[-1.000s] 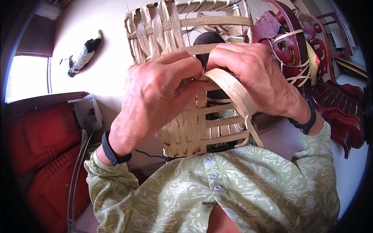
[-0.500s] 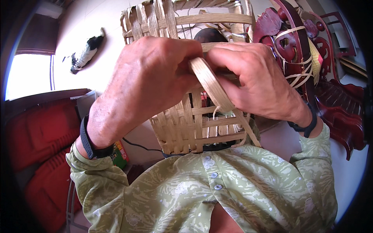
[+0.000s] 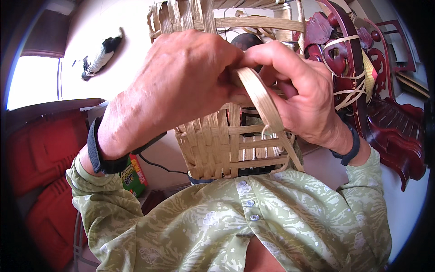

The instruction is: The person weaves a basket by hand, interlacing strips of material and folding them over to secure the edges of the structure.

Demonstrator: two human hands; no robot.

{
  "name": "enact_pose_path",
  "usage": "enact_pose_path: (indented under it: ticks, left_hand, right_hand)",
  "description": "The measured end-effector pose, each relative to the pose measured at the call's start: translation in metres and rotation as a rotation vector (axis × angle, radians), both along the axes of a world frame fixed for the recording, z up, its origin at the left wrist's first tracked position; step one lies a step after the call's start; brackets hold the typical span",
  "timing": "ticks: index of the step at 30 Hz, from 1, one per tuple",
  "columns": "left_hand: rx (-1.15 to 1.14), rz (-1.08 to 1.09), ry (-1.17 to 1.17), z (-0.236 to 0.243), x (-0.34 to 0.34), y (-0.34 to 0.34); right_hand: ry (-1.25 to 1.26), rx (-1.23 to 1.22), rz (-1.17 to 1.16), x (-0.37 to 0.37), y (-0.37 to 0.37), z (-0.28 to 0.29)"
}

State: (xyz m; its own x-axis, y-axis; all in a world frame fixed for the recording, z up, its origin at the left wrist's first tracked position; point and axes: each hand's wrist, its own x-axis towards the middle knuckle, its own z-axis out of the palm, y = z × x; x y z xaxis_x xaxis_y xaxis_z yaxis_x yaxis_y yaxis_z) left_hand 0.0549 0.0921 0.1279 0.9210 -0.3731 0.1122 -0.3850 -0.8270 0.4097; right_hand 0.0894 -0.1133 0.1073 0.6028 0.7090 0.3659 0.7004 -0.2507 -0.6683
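A pale, flat fibre strip (image 3: 259,96) loops down from between my hands and narrows toward my lap. My left hand (image 3: 190,75) is closed on the strip's upper end, knuckles up. Close beside it, my right hand (image 3: 301,90) curls in a pinch at the strip, its index finger meeting the left fingertips; the thumb tip is hidden behind the strip. Beneath both hands stands an open frame with woven panels (image 3: 206,147) of the same flat strips. Its left side is closely woven, while gaps show on the right. My hands cover its middle.
Dark red carved wooden furniture (image 3: 351,63) with loose pale strips hung on it stands at the right. Red cushions (image 3: 50,149) lie at the left, near a green packet (image 3: 134,177) and a black cable (image 3: 161,168). A black-and-white animal (image 3: 102,56) lies on the pale floor.
My left hand has shifted slightly up. The right hand has turned and its index finger has risen and arched toward the left fingertips. The strip's loop has moved a little right.
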Motion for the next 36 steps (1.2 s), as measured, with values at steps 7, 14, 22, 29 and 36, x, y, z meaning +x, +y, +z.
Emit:
enact_pose_path:
  ticks: [7, 14, 22, 29, 36]
  left_hand:
    - [-0.099, -0.01, -0.007, -0.005, -0.002, 0.006]
    - [-0.127, -0.194, 0.229, 0.003, 0.006, 0.025]
    - [-0.168, -0.121, 0.213, 0.003, -0.004, 0.022]
    - [-0.211, -0.025, 0.068, -0.01, -0.018, 0.017]
    - [-0.35, 0.053, -0.068, -0.024, -0.028, 0.008]
  right_hand:
    - [-0.217, 0.119, 0.114, 0.008, 0.008, -0.01]
    - [-0.263, 0.021, 0.165, 0.011, 0.002, -0.01]
    - [-0.655, -0.07, 0.029, 0.001, 0.003, -0.027]
    - [-0.692, -0.064, 0.025, 0.0, 0.006, -0.028]
    - [-0.52, 0.002, -0.01, 0.006, 0.008, -0.027]
